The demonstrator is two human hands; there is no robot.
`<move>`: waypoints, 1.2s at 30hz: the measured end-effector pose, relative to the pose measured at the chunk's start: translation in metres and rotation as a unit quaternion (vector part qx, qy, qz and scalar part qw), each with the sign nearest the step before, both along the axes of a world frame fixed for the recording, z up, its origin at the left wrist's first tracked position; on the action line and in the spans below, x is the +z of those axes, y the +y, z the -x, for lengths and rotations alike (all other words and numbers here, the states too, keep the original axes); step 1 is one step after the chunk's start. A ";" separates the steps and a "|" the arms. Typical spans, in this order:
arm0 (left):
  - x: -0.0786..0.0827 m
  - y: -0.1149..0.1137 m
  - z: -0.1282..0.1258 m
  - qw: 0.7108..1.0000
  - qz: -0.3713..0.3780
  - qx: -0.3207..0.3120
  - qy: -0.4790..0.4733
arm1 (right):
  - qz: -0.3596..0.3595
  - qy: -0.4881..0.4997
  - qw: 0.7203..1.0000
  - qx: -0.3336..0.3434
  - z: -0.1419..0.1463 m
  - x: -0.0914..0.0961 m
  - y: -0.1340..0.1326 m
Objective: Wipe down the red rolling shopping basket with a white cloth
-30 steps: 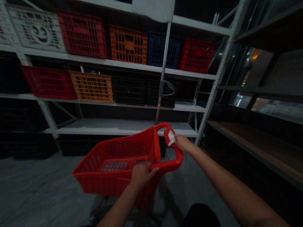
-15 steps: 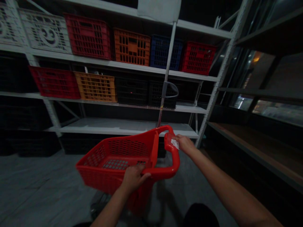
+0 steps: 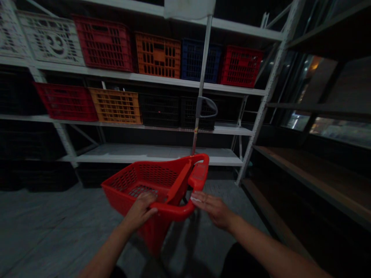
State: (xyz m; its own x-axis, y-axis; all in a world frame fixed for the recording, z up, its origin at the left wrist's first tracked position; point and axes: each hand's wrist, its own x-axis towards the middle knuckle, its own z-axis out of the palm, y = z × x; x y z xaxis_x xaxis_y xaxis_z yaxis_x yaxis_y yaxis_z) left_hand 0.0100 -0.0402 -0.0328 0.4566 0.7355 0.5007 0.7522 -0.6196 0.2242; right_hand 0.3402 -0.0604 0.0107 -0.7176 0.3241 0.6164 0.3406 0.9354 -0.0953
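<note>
Fingers of the left hand grip the near rim of the red cart, which stands before the shelves. Farther right, the right hand, fingers pressed together, holds a white tissue against the bend of the handle. Wiping seems under way (just that corner is covered); how much is done or left, I can't tell.

We have a bare left hand, right hand and forearms, and wear black clothing below, its details lost in shadow.
</note>
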 end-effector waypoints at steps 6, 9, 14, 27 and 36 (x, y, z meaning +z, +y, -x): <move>0.014 -0.014 0.007 0.999 -0.037 0.022 0.023 | -0.015 0.174 0.977 -0.119 0.026 -0.009 0.035; 0.022 -0.035 -0.017 0.993 -0.096 0.060 -0.017 | 0.001 0.224 0.971 -0.088 0.064 -0.022 0.002; 0.034 -0.071 -0.071 0.988 -0.106 0.101 -0.055 | -0.052 0.212 0.976 0.027 0.095 -0.040 -0.032; 0.037 -0.066 -0.059 0.978 -0.096 0.180 -0.030 | 0.136 0.500 0.794 -0.320 0.061 -0.028 0.076; 0.037 -0.064 -0.030 0.985 -0.092 0.140 -0.044 | 0.107 0.464 0.867 -0.144 0.129 -0.052 0.000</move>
State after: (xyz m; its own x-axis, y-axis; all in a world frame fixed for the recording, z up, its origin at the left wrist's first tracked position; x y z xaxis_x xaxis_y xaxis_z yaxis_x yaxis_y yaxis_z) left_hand 0.0405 -0.1044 0.0044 0.1986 0.7190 0.6660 0.8818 -0.4277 0.1987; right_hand 0.2116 -0.0602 -0.0418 0.1853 0.5852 0.7894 0.2410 0.7517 -0.6139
